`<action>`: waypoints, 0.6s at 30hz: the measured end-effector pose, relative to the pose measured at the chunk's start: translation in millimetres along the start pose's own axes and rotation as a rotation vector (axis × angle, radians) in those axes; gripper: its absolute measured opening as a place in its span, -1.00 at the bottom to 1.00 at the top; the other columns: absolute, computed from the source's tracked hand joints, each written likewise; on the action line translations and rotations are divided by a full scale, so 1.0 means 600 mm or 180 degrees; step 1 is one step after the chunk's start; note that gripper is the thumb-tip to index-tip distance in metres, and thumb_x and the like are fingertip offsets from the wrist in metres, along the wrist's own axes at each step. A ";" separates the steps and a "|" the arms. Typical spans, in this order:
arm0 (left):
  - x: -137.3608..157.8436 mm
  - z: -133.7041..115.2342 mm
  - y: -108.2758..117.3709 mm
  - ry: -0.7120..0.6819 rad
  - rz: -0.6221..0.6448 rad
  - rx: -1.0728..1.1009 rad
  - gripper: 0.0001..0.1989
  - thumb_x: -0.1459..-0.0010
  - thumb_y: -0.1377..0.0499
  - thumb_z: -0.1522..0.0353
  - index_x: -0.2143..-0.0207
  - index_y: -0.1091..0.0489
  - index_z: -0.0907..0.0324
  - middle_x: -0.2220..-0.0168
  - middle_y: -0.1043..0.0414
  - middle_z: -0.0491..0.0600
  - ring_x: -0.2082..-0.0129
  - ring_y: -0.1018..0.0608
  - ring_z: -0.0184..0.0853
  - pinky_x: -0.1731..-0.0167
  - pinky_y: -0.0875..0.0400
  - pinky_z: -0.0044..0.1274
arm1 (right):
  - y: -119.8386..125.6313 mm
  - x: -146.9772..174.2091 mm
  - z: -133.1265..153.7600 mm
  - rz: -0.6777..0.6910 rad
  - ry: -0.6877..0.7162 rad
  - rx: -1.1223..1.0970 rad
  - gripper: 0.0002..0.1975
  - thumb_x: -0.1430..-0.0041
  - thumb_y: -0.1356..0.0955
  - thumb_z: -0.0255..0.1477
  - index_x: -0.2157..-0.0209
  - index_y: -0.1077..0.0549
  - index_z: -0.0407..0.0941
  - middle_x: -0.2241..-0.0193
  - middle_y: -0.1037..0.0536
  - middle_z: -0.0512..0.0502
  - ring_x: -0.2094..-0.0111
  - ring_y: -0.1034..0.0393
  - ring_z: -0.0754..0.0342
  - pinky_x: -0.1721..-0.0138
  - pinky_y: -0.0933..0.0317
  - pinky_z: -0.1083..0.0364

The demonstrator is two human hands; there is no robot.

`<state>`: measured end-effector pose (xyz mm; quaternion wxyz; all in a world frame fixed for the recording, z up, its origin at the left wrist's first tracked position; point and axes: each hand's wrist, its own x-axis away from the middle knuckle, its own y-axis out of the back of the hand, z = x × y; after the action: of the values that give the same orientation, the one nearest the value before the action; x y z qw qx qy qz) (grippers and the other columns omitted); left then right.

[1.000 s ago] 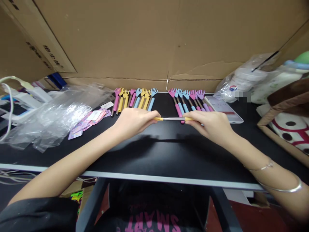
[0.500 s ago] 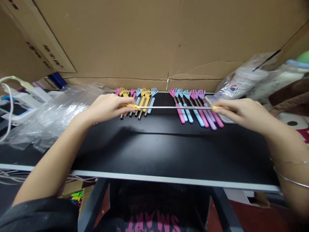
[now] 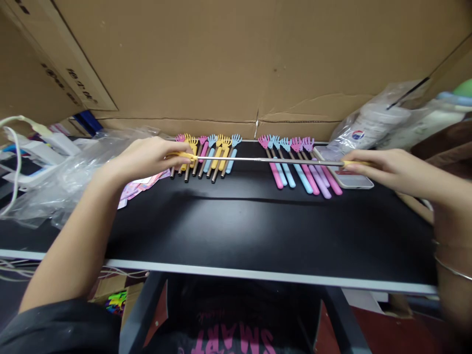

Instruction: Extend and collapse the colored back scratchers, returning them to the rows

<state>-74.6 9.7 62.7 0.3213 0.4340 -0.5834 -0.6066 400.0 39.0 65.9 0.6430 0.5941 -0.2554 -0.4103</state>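
A yellow telescopic back scratcher (image 3: 265,160) is stretched level above the black table. My left hand (image 3: 149,156) is closed on its yellow claw end; the fingers cover most of the claw. The yellow handle at the other end is gripped by my right hand (image 3: 385,169), fingers wrapped round it. Between them runs the thin metal rod, drawn out long. Behind it, to the left, lies a row of pink, yellow and blue back scratchers (image 3: 217,162). Another group of pink, blue and purple back scratchers (image 3: 295,167) lies to the right, handles towards me.
Clear plastic bags (image 3: 88,157) and pink printed cards (image 3: 142,188) lie at the left. A phone (image 3: 356,182) rests by the right group, with a bagged cup (image 3: 372,125) behind. A cardboard wall (image 3: 221,64) closes the back; the table's pale edge (image 3: 236,273) runs in front.
My hands have moved further apart, the left leftwards and the right rightwards, and the scratcher's rod is longer. The cards and more of the phone have come into sight.
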 end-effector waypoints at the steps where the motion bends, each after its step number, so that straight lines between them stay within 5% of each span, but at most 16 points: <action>1: -0.004 -0.011 -0.007 -0.0072 -0.0007 0.0035 -0.57 -0.27 0.03 -0.02 0.25 -0.46 0.05 0.48 -0.51 -0.11 0.53 -0.47 -0.35 0.50 -0.17 -0.60 | -0.010 -0.004 0.014 -0.0005 0.0092 -0.0004 -0.40 -0.20 -0.15 0.15 0.36 -0.48 -0.07 0.46 -0.56 -0.09 0.48 -0.40 0.09 0.40 -0.24 0.11; 7: -0.008 -0.094 -0.038 -0.0387 -0.0346 -0.0550 -0.63 -0.34 0.05 0.11 0.20 -0.47 0.06 0.42 -0.56 -0.06 0.44 -0.55 -0.30 0.46 -0.18 -0.59 | -0.068 -0.018 0.093 -0.0424 0.0551 0.0380 -0.56 -0.34 -0.11 -0.09 0.26 -0.48 -0.04 0.47 -0.58 -0.07 0.50 -0.43 0.04 0.50 -0.12 0.12; 18: -0.014 -0.145 -0.080 -0.0982 -0.1075 -0.0418 -0.65 -0.39 0.05 0.16 0.24 -0.49 0.07 0.46 -0.58 -0.11 0.49 -0.57 -0.37 0.58 0.00 -0.57 | -0.122 -0.023 0.156 -0.1008 0.0957 0.0512 -0.67 -0.39 -0.16 -0.26 0.23 -0.50 -0.07 0.41 -0.65 -0.01 0.49 -0.50 0.12 0.52 -0.09 0.18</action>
<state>12.9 -14.9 21.4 0.1499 0.4057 -0.5040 -0.7476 299.9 1.7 12.0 0.5521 0.7305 -0.0923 -0.3912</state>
